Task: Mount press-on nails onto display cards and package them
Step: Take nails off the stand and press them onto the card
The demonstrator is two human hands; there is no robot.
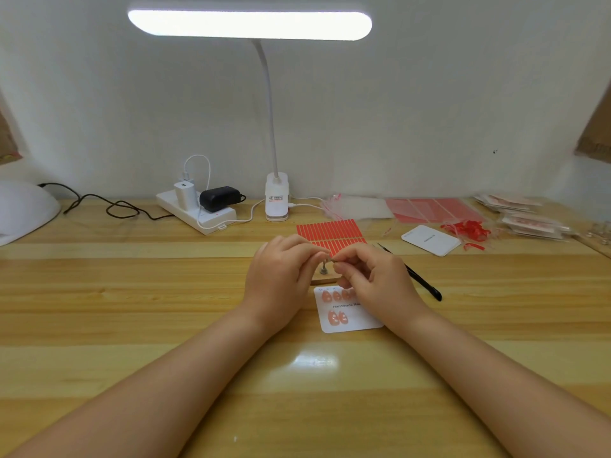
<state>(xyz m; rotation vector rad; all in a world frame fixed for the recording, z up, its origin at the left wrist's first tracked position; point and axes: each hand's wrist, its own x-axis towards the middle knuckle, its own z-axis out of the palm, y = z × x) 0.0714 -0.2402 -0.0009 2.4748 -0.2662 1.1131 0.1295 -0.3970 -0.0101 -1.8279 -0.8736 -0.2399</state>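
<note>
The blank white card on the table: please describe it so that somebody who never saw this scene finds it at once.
Start at the white desk lamp clipped at the back of the wooden table and look right, past the red sticker sheet. The blank card lies tilted there, beside a heap of red strips. Unlike the card under the hands, it bears no nails.

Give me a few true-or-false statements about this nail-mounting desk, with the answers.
1. The display card in front of the person already carries several nails. True.
2. The desk lamp is switched off. False: it glows brightly.
3. The left hand and right hand meet above the card, pinching something small. True.
4. The black tweezers lie left of the hands. False: they lie to the right.
5. The red adhesive strips lie beyond the hands. True.
</note>
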